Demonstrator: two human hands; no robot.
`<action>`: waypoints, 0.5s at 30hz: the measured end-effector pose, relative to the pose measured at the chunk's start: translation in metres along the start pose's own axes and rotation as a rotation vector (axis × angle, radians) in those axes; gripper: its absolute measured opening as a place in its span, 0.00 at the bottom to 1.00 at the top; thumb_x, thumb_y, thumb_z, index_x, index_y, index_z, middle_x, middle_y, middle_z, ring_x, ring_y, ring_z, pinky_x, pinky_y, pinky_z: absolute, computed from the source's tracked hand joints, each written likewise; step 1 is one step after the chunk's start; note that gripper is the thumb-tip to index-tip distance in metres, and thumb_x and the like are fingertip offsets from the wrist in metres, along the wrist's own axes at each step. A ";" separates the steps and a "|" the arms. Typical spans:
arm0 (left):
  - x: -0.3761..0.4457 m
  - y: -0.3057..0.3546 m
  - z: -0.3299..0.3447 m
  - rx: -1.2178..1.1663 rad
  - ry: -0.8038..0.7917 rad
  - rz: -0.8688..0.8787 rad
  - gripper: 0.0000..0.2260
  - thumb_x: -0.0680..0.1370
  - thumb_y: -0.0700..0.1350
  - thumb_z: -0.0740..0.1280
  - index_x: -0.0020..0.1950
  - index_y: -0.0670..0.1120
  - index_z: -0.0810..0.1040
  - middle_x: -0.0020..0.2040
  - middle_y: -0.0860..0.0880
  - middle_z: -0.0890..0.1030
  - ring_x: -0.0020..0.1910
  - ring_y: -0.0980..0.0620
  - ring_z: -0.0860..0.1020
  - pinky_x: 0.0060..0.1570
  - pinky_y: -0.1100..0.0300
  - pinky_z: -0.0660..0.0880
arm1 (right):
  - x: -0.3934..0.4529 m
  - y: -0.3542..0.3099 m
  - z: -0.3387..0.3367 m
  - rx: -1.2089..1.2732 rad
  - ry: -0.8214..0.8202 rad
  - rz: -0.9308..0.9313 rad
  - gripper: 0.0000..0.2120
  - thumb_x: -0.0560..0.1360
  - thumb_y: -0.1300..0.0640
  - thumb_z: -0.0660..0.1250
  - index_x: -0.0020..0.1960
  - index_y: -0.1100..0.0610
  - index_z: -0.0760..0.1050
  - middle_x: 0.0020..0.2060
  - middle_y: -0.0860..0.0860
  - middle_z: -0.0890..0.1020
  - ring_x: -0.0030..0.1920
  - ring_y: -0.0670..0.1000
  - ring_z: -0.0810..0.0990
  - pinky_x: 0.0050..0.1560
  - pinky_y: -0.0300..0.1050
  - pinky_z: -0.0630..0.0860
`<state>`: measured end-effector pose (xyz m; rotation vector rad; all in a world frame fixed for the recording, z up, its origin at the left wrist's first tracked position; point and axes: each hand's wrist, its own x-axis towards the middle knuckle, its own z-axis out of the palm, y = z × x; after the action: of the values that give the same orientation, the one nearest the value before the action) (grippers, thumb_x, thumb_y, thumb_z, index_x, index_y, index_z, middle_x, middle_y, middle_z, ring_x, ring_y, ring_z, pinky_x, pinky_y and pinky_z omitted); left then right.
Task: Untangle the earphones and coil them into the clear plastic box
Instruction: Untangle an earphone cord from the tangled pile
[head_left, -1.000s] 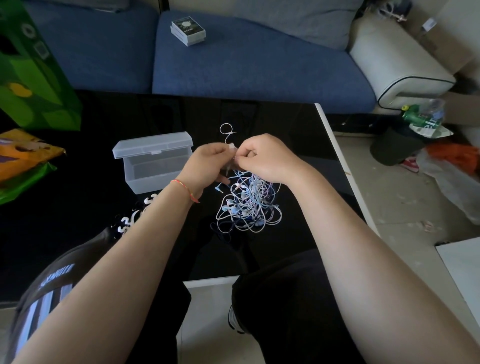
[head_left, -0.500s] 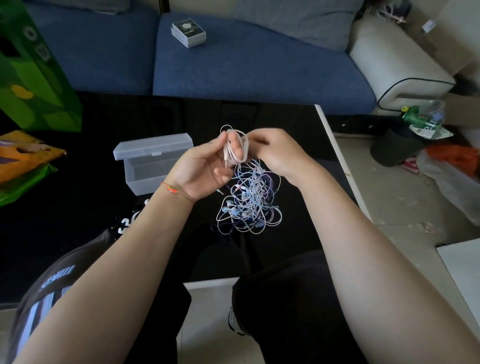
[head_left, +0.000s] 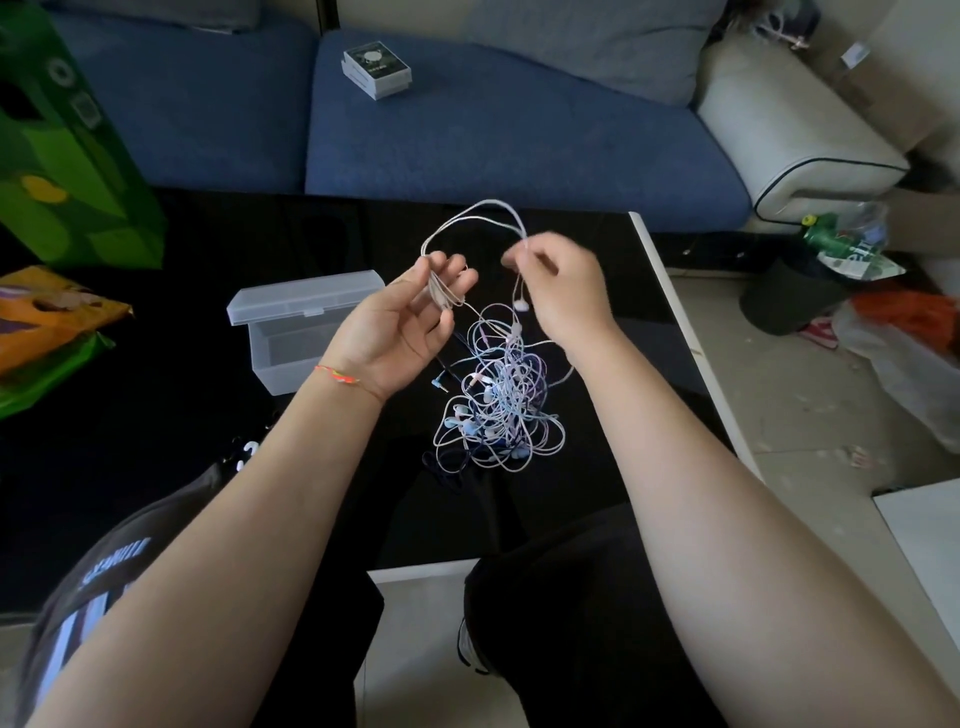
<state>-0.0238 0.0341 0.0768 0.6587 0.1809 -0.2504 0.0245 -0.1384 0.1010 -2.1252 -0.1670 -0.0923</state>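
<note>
both hands' grip, left hand (head_left: 400, 322) and right hand (head_left: 558, 291), pinches the earphones (head_left: 501, 410) cord (tangle hanging below).

- The earphones (head_left: 498, 410) are showing as white, pale blue and lilac cords, with one dark navy strand.
- The plastic box (head_left: 291, 332) is looking clear and frosted.
- The table (head_left: 156, 415) is gleaming glossy black, edged in white.
- The sofa (head_left: 493, 140) is showing blue fabric.
- The bag (head_left: 67, 156) is displaying bright green with yellow patches.
- The bracelet (head_left: 337, 373) is glowing orange-red with a yellow-green patch.
- The armrest (head_left: 789, 130) is showing cream with dark piping.
</note>
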 end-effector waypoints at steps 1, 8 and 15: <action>0.001 0.000 -0.001 0.005 0.014 -0.011 0.09 0.83 0.46 0.60 0.49 0.49 0.78 0.48 0.53 0.84 0.53 0.55 0.83 0.32 0.69 0.76 | 0.000 -0.003 -0.001 0.090 0.020 -0.021 0.10 0.81 0.62 0.60 0.51 0.58 0.81 0.42 0.50 0.84 0.40 0.42 0.81 0.39 0.30 0.75; 0.004 -0.004 -0.003 -0.038 -0.020 -0.091 0.09 0.83 0.45 0.58 0.47 0.48 0.75 0.37 0.55 0.74 0.37 0.60 0.77 0.25 0.71 0.65 | -0.007 0.001 -0.007 -0.447 -0.459 0.192 0.10 0.82 0.58 0.62 0.56 0.55 0.81 0.49 0.51 0.82 0.33 0.51 0.80 0.30 0.41 0.75; 0.004 -0.005 -0.006 0.079 -0.073 -0.199 0.06 0.79 0.44 0.61 0.44 0.46 0.74 0.34 0.54 0.69 0.32 0.59 0.70 0.23 0.69 0.61 | -0.013 0.002 -0.010 -0.734 -0.748 0.311 0.25 0.74 0.42 0.73 0.58 0.63 0.79 0.48 0.52 0.83 0.48 0.52 0.83 0.51 0.46 0.79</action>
<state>-0.0217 0.0331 0.0677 0.7094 0.1668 -0.4744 0.0119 -0.1488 0.1032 -2.7876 -0.2628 0.9676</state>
